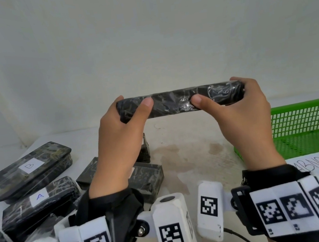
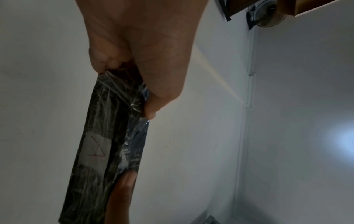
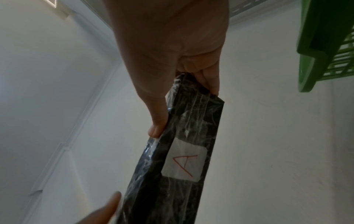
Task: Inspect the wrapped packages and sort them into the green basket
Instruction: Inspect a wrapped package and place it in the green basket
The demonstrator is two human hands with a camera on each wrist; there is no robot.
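Both hands have the wrapped package (image 1: 174,103) up off the bench (image 1: 191,157), level at chest height: my left hand (image 1: 122,126) pinches one end, my right hand (image 1: 242,107) the other, thumbs on the near edge. A white label marked A (image 3: 184,164) faces away (only the wrist views catch it). To inspect well, I'd roll it slowly, keeping the pinch light so the film doesn't crease. Beside my right hand sits the green basket (image 1: 308,118).
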